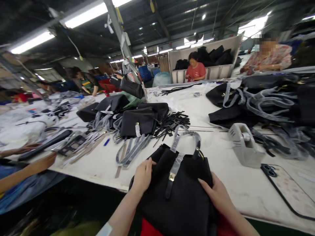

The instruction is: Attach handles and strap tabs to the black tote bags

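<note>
A black handbag (179, 193) with wrapped grey handles and a gold clasp lies at the near edge of the white table (221, 154), partly over the edge toward me. My left hand (143, 175) grips the bag's left upper edge with curled fingers. On the bag's right side rests my right hand (218, 195), fingers pressed against the fabric and holding it.
More black bags (137, 119) and loose straps (172, 123) lie mid-table. A grey tape dispenser (243, 144) and a phone (285, 188) sit to the right. Another person's arms (29, 165) reach in at the left. Several workers sit further back.
</note>
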`<state>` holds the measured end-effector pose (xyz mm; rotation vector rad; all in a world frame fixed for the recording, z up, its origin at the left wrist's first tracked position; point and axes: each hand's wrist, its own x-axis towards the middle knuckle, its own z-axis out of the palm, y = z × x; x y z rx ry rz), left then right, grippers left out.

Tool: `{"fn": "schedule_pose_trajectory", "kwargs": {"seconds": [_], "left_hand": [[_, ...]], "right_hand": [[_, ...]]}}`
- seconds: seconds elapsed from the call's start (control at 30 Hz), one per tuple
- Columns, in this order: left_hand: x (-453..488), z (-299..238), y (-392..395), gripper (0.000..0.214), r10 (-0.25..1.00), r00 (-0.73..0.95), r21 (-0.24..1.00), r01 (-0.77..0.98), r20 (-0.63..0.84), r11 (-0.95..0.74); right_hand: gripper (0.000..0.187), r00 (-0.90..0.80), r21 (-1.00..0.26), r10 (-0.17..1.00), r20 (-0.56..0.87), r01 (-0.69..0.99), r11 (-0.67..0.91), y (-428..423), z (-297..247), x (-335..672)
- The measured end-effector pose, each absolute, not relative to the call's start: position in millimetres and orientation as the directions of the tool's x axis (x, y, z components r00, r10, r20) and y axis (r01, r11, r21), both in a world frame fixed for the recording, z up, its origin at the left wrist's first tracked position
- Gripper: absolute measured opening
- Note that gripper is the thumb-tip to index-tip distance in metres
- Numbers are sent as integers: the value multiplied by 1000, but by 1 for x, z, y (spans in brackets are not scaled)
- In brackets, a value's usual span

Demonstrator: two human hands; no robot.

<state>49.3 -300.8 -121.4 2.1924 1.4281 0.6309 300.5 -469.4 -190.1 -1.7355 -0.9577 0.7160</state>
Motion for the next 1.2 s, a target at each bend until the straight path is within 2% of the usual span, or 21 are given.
{"fn": "schedule_pose_trajectory", "kwargs": {"seconds": [0.07,0.13,0.17,0.3,0.5,0.63,0.73,0.87,0.93,0.97,1.03,1.1,1.17,1.2], "left_hand": [[57,-109,-268,63,926,369,590,730,83,-344],[71,-102,-231,54,893,448,374,822,42,-430],[80,-101,-212,46,889,456,332,833,38,-442],[123,-114,-157,25,856,517,267,828,-24,-493],[155,-136,-138,36,839,538,164,837,-79,-522],[151,-119,-137,35,842,538,128,838,-33,-530],[143,-87,-140,26,835,546,129,825,67,-550],[123,-37,-161,32,788,580,169,772,207,-612],[110,-14,-182,32,747,614,275,694,255,-665],[103,-4,-196,32,726,625,381,622,286,-685],[91,14,-227,31,697,636,584,442,331,-681],[82,28,-261,30,689,647,693,332,326,-639],[78,37,-292,30,675,678,745,282,291,-604],[77,38,-304,30,664,697,757,272,271,-594]], "right_hand": [[45,535,-943,844,-36,261,-205,-471,-195,302],[48,540,-946,840,-52,244,-215,-472,-200,305],[49,538,-947,841,-62,235,-220,-472,-203,306],[51,521,-951,848,-93,205,-230,-471,-210,311],[52,521,-971,849,-85,147,-187,-470,-215,311],[51,516,-974,854,-75,148,-174,-469,-216,310],[52,518,-968,852,-79,165,-190,-470,-215,309],[52,517,-958,853,-76,200,-207,-470,-215,309],[51,513,-949,856,-63,234,-210,-469,-212,308],[52,538,-938,842,-43,268,-219,-469,-207,307],[59,636,-894,768,75,384,-232,-469,-191,303],[73,687,-811,651,324,556,-183,-472,-166,298],[76,576,-779,675,461,627,-3,-475,-138,291],[80,508,-805,731,455,586,94,-477,-125,288]]}}
